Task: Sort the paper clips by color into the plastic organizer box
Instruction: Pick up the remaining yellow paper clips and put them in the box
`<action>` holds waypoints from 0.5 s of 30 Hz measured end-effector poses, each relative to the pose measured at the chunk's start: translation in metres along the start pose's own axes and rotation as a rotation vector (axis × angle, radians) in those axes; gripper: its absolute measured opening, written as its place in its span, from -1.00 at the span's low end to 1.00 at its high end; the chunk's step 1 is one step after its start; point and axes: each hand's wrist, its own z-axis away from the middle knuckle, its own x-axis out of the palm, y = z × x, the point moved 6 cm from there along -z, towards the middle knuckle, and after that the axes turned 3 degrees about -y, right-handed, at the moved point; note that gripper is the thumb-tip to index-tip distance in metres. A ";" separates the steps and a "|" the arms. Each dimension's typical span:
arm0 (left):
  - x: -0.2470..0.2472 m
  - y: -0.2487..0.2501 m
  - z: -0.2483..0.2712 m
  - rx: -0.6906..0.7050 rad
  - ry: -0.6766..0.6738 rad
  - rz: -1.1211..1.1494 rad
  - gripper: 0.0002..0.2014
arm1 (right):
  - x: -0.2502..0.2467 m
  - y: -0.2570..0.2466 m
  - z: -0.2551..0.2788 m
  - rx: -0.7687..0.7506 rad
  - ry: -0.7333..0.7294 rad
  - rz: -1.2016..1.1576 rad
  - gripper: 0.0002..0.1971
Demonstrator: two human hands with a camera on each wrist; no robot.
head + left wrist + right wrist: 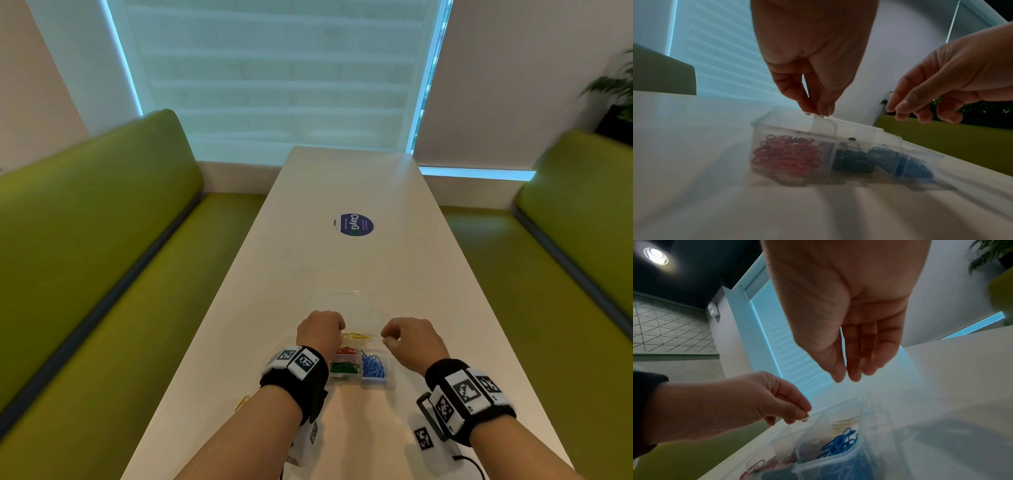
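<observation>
The clear organizer box [359, 381] stands on the white table, with its lid [346, 305] lying open behind it. Its compartments hold yellow clips [356, 336], red clips [346, 351], green clips [343, 368] and blue clips [373, 365]. My left hand [337, 329] hovers over the yellow compartment. Its thumb and forefinger [797, 416] pinch a small pale thing that looks like the end of a yellow clip, right at the box's rim [793, 128]. My right hand [388, 337] hangs just right of the box with relaxed, empty fingers [851, 373].
One loose yellow clip [242, 403] lies on the table [342, 260] near its left edge, beside my left forearm. A round blue sticker [354, 224] sits farther up the table. Green benches run along both sides.
</observation>
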 end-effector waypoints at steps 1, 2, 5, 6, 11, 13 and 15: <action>-0.001 0.000 0.001 0.002 0.004 0.003 -0.64 | 0.000 0.000 0.001 -0.001 0.002 -0.003 -0.77; -0.002 0.000 0.003 0.004 0.009 0.008 -0.64 | -0.001 0.000 0.002 -0.002 0.002 -0.006 -0.77; -0.004 -0.002 0.010 0.005 0.024 0.033 -0.64 | -0.001 -0.003 0.005 -0.003 0.006 -0.019 -0.77; -0.005 -0.002 0.014 0.005 0.036 0.042 -0.65 | -0.001 -0.005 0.007 -0.005 0.011 -0.023 -0.78; -0.013 -0.013 0.041 -0.011 0.124 0.101 -0.74 | 0.016 -0.028 0.023 -0.043 -0.018 -0.035 -0.80; -0.014 -0.025 0.053 -0.040 0.139 0.127 -0.74 | 0.029 -0.044 0.031 -0.078 -0.063 -0.010 -0.79; -0.015 -0.044 0.066 -0.075 0.153 0.125 -0.73 | 0.045 -0.062 0.039 -0.123 -0.116 0.021 -0.80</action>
